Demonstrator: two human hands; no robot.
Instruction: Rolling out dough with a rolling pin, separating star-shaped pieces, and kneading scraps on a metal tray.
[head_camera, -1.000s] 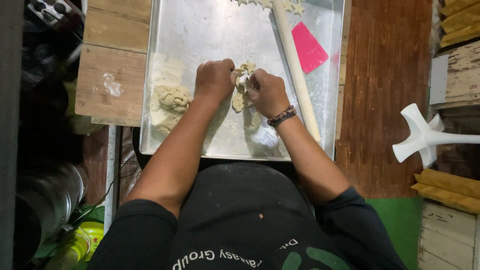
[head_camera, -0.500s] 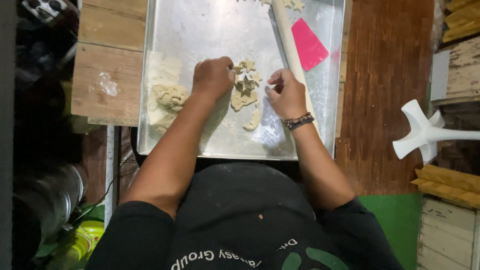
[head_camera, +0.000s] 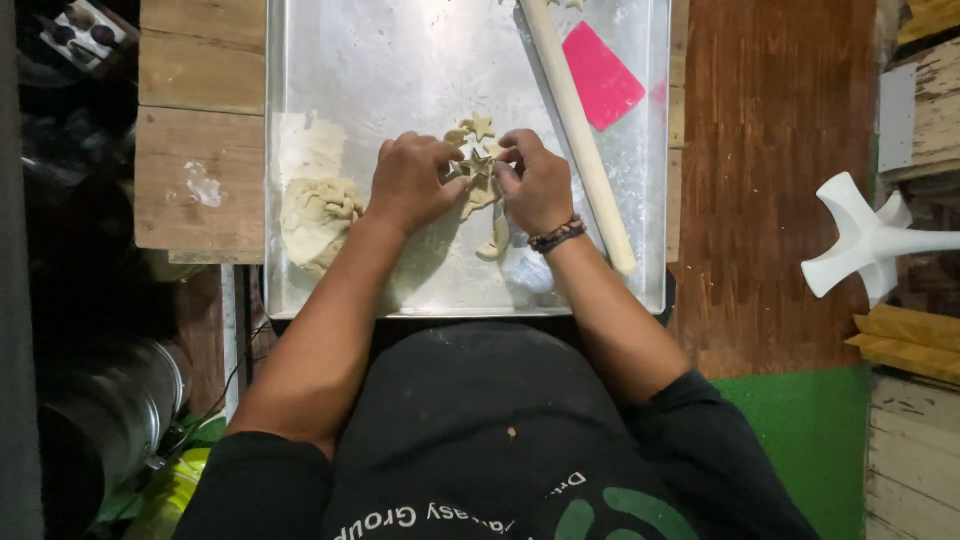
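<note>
On the metal tray (head_camera: 400, 60), seen from the head camera, two bare hands meet near the middle. Left hand (head_camera: 408, 182) and right hand (head_camera: 537, 185) sit side by side, with a small star cutter (head_camera: 477, 166) pinched between their fingertips. Both hands are closed on the cutter, left fingers at its 9 o'clock side and right fingers at its 3 o'clock side. The cutter rests on a flat bit of dough (head_camera: 480, 198) that runs down toward 6 o'clock under the hands.

Just above the cutter, at 12 o'clock, lies a cut star (head_camera: 480, 126) of dough, close to the fingers but not touching them. A dark wristband (head_camera: 557, 235) wraps the right wrist.

At 9 o'clock from the hands, well apart, sits a big dough lump (head_camera: 317, 215) near the tray's left wall. A long wooden rolling pin (head_camera: 577, 130) lies slanted at 2 o'clock, running from the top of the tray down past the right wrist. A pink scraper (head_camera: 601, 75) lies flat beyond the pin, near the tray's top right corner.

The tray stands on a wooden table (head_camera: 780, 170). A white plastic piece (head_camera: 865, 235) with arms sits far off at 3 o'clock.
</note>
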